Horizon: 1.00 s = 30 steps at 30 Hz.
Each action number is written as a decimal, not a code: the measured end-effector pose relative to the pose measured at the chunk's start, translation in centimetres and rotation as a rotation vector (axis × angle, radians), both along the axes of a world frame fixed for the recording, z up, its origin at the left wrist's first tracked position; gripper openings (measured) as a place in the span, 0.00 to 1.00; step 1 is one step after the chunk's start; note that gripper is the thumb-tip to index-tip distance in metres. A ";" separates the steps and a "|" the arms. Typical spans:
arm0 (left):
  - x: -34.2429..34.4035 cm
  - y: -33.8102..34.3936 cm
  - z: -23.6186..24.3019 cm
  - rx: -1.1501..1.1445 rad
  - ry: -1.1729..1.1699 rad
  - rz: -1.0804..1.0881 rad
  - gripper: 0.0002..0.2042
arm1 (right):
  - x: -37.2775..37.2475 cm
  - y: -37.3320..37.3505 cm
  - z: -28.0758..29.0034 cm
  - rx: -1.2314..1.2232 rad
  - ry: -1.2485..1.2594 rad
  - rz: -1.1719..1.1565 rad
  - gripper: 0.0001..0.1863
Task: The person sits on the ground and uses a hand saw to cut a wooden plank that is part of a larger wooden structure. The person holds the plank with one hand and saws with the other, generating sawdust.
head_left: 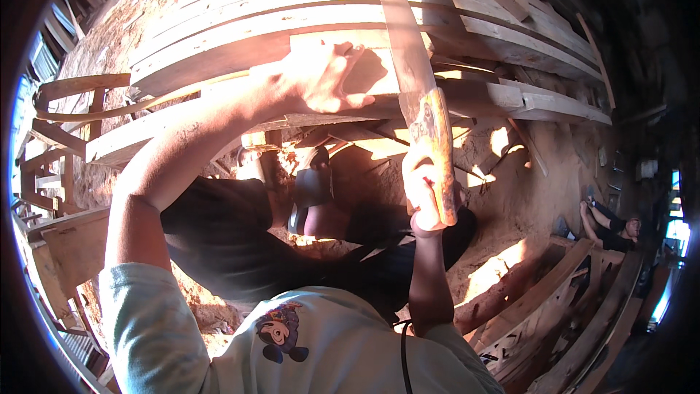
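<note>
Shirt (328, 328) nearest. Right hand (426, 193) clamped on saw (414, 84); left hand (321, 79), forward-left of grip, spread on board (383, 55). Straight strokes advisable.

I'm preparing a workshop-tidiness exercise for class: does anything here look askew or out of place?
Yes: a short wooden block lies askew on the long planks, right of the saw. Its angle breaks from their roughly parallel run.

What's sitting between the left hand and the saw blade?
In the head view, just a short stretch of wooden board separates the left hand from the saw blade; a dark shadow falls there, with no other object visible.
</note>
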<state>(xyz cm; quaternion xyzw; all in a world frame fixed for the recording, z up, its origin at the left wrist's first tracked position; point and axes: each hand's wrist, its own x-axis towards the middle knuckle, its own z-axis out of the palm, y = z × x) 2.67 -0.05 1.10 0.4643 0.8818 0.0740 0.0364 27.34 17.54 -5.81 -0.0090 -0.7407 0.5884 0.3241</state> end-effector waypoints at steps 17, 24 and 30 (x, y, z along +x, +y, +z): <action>0.4 -0.3 0.5 -0.013 -0.088 0.001 0.50 | 3.9 -0.8 1.4 0.145 -0.331 -0.017 0.11; 0.2 -0.4 -0.5 0.020 -0.108 0.036 0.51 | 18.9 0.6 4.0 -0.006 -0.450 -0.145 0.05; 0.2 -0.7 -1.1 0.034 0.023 0.053 0.51 | 30.1 1.6 4.7 -0.449 -0.381 -0.195 0.07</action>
